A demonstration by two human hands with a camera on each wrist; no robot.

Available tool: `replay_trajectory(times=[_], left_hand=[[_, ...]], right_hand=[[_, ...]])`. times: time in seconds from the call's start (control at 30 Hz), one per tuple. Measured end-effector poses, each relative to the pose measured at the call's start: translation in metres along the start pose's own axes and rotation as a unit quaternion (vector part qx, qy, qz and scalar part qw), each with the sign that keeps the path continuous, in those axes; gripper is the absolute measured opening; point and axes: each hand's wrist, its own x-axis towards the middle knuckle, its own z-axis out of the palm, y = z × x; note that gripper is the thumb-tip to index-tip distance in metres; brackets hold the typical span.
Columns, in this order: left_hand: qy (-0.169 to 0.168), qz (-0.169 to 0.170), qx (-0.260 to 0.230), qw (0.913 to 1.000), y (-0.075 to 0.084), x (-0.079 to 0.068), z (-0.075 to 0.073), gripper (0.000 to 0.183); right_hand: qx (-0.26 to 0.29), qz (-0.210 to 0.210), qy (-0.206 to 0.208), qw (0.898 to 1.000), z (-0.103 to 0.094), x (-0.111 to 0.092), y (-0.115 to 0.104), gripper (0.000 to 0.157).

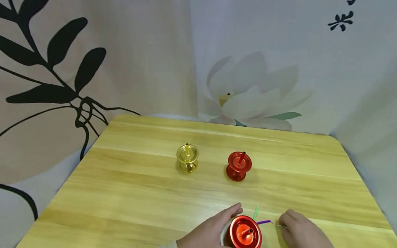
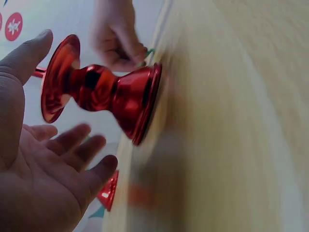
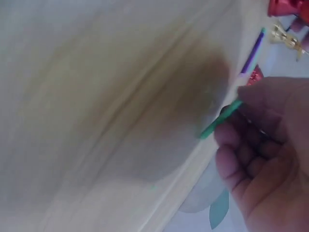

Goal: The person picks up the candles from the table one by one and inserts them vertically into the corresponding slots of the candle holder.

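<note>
A shiny red candlestick (image 1: 245, 234) with a round dish and a central spike stands at the near edge of the table view. Around its left side my left hand (image 1: 214, 227) is spread, thumb and fingers extended; in the left wrist view the candlestick (image 2: 99, 89) appears just past the open palm. My right hand (image 1: 304, 230) pinches a thin green stick (image 3: 223, 117) between thumb and fingers, low over the tabletop. Between the hands lie a purple stick (image 1: 264, 222) and another green stick (image 1: 255, 213), partly behind the candlestick's dish.
Farther back on the wooden table (image 1: 124, 193) stand a gold candlestick (image 1: 187, 158) and a second red candlestick (image 1: 238, 166), each with a spike. Behind the table's far edge hangs a pale curtain (image 1: 155, 62) with dark leaves and a white flower.
</note>
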Motion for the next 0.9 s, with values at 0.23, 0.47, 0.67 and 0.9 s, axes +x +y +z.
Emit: replay_trajectory(times=[0.23, 0.47, 0.67, 0.9], left_hand=[[-0.008, -0.035, -0.051, 0.9981, -0.002, 0.003, 0.000, 0.082], [-0.009, -0.020, -0.051, 0.9985, -0.006, 0.005, 0.001, 0.080], [-0.013, 0.003, -0.052, 0.9986, -0.007, 0.008, 0.003, 0.079], [-0.022, 0.005, -0.044, 0.9988, -0.009, 0.012, 0.005, 0.078]], right_hand=[[0.184, 0.134, 0.086, 0.970, -0.022, 0.008, -0.053, 0.024], [0.368, 0.017, 0.191, 0.910, -0.037, 0.017, -0.095, 0.038], [0.414, -0.109, 0.206, 0.880, -0.030, 0.026, -0.098, 0.042], [0.366, -0.088, 0.213, 0.902, -0.029, 0.022, -0.105, 0.046]])
